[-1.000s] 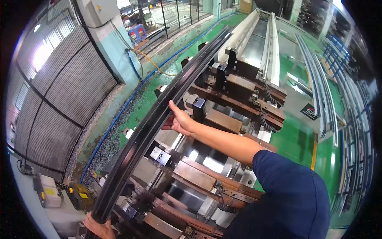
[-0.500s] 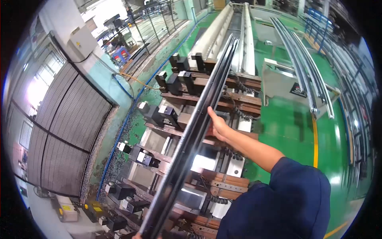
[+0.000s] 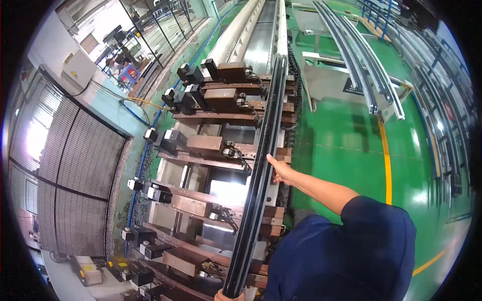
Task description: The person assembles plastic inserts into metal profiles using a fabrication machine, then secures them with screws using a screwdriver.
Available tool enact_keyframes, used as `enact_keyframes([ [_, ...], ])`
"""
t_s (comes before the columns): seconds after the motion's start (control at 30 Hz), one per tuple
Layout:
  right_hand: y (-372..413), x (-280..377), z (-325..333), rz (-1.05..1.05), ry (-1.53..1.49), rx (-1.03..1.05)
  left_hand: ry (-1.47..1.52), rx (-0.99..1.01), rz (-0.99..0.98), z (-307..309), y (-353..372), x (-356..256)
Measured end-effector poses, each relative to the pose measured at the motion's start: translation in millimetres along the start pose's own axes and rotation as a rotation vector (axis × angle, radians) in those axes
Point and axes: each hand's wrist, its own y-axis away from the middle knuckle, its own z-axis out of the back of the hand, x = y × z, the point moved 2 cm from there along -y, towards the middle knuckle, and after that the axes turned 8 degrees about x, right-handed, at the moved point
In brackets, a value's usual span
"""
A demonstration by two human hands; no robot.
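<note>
A long dark metal profile (image 3: pixel 262 170) with lengthwise grooves runs from the bottom of the view up over the machine bed. My right hand (image 3: pixel 282 170) grips its right side around mid-length, thumb on the near edge and the fingers partly hidden behind it. At the bottom edge, my left hand (image 3: pixel 230 296) is closed around the near end of the profile, mostly cut off by the frame. Beneath the profile lies the machine, with several clamp blocks (image 3: pixel 205 146) on brown crossbars (image 3: pixel 221 116).
Several long profiles (image 3: pixel 351 55) rest on a stand to the right, above the green floor (image 3: pixel 336 160). A mesh fence (image 3: pixel 83 170) and an electrical box (image 3: pixel 79 71) stand at left. A white rail (image 3: pixel 282 30) extends away at the back. Racked profiles (image 3: pixel 442 120) line the far right.
The profile has turned more upright in view and lies farther right over the crossbars. Both hands stay on it; the left hand shows more now. The view has shifted too.
</note>
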Motion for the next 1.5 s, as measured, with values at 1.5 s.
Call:
enact_keyframes([
  [1.5,-152,44,479,-0.379,1.142,0.527,1.179,0.847,1.174,-159,58,-545],
])
